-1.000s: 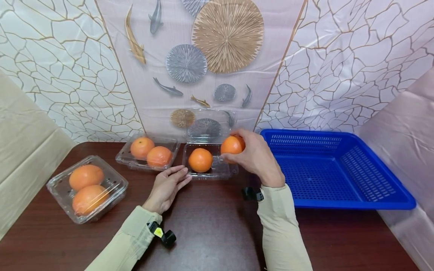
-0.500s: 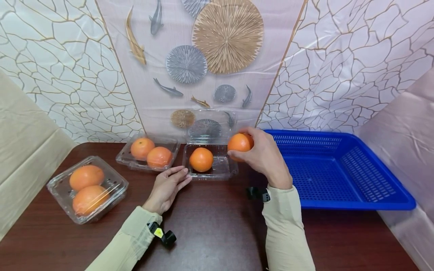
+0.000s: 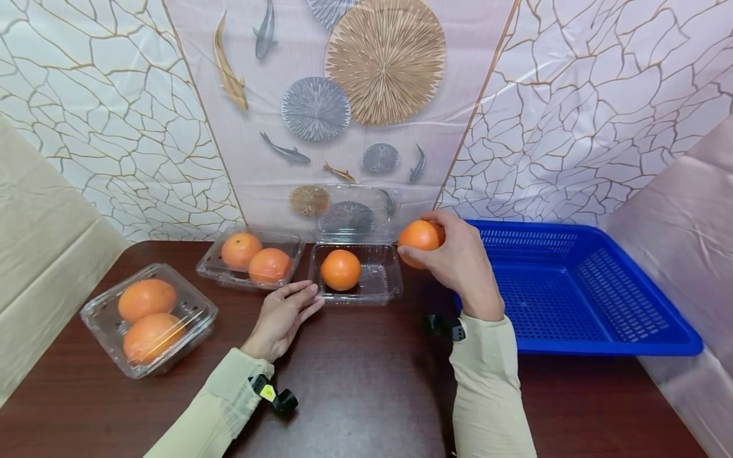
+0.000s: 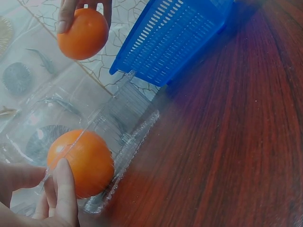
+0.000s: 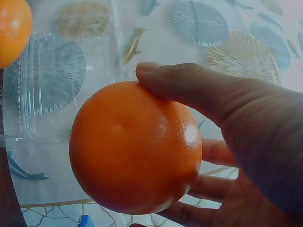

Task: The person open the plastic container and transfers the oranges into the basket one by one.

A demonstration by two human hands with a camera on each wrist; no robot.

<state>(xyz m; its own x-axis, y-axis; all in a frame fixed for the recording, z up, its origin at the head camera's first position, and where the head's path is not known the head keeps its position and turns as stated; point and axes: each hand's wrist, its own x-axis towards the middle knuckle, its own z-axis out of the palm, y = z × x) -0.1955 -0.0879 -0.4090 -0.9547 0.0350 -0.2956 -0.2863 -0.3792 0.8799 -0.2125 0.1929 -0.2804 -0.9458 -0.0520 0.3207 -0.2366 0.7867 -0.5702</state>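
In the head view my right hand (image 3: 460, 264) holds an orange (image 3: 420, 238) up, thumb on the near side and fingers behind. The orange is just right of an open clear plastic clamshell container (image 3: 378, 289), its lid (image 3: 357, 213) standing raised at the back. Another orange (image 3: 340, 270) sits in the container's left half. My left hand (image 3: 283, 318) is at the container's front left corner; in the left wrist view its thumb and fingers (image 4: 65, 189) pinch the rim. The right wrist view shows the held orange (image 5: 132, 146) close up, fingers partly hidden behind it.
A blue perforated plastic basket (image 3: 572, 348) stands on the right, behind my right forearm. Left of the open container are two closed clamshells, one at the back (image 3: 220, 280) and one nearer (image 3: 105, 340), each with two oranges. A patterned backdrop (image 3: 366, 140) rises behind the table.
My right hand has carried its orange from over the container's right half out to the right and slightly up. My left hand and the container have stayed in place.
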